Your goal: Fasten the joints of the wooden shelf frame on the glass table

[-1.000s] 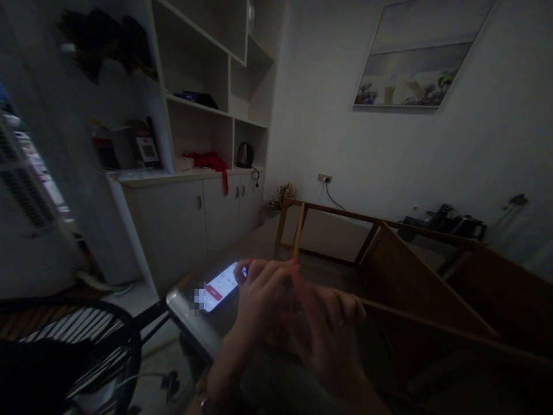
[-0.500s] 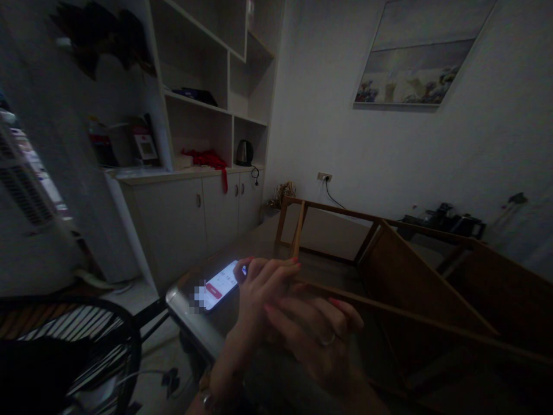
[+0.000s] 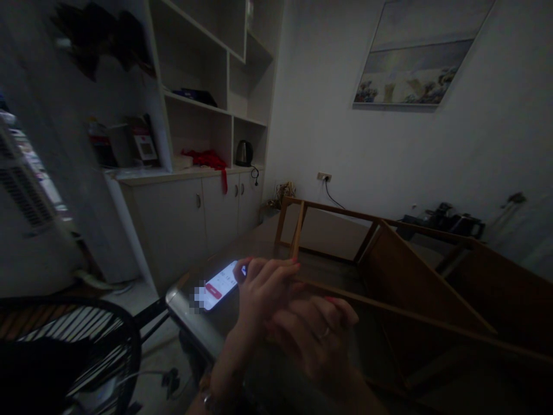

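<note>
The left hand (image 3: 263, 288) and right hand (image 3: 313, 337) curl half-bent, the wooden frame (image 3: 421, 276) just beyond their fingers (image 3: 276, 272); dimness hides whether they grip anything.

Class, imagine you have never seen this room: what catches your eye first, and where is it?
The lit phone, glowing on the table beside the left hand, stands out most in the dim room. Next come the red cloth, draped over the cabinet edge at back left, and the wooden frame on the right.
</note>
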`<action>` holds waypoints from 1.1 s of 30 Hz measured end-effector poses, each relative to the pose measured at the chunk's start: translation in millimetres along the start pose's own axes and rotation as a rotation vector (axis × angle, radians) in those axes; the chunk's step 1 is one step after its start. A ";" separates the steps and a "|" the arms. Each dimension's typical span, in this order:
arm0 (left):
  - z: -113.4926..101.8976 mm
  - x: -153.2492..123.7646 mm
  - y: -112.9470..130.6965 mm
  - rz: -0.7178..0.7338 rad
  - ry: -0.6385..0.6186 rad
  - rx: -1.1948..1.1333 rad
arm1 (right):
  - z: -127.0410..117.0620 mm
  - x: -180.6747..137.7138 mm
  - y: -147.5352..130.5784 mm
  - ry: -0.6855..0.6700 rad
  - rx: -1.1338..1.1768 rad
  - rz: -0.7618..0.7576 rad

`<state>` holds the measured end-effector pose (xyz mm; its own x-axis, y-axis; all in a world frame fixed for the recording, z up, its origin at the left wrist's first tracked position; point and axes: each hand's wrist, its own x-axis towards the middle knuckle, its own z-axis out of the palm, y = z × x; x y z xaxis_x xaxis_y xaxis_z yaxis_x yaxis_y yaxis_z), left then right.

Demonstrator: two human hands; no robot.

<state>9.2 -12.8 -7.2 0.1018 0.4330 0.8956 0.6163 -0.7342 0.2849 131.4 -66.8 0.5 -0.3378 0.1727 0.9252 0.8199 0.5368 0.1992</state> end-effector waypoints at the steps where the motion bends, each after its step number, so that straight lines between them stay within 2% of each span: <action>1: 0.2 0.0 0.2 -0.002 -0.004 -0.012 | -1.0 0.7 0.4 -0.004 -0.009 -0.004; 5: -1.4 -0.1 2.4 -0.033 -0.031 -0.038 | -5.2 2.8 7.0 -0.045 -0.009 -0.068; 16: -0.4 -0.2 1.8 -0.023 -0.003 -0.005 | -18.1 11.8 29.1 -0.217 0.225 -0.162; 24: -2.4 -0.4 2.7 -0.043 -0.051 -0.052 | -25.7 21.8 31.5 -0.260 0.302 -0.130; 33: -0.4 1.0 3.7 -0.028 0.009 -0.012 | -23.2 20.3 26.6 -0.306 0.374 0.017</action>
<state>11.3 -15.3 -5.1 0.0772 0.4489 0.8902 0.6091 -0.7282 0.3144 157.0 -68.2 32.1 -0.4921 0.3888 0.7789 0.6229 0.7823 0.0031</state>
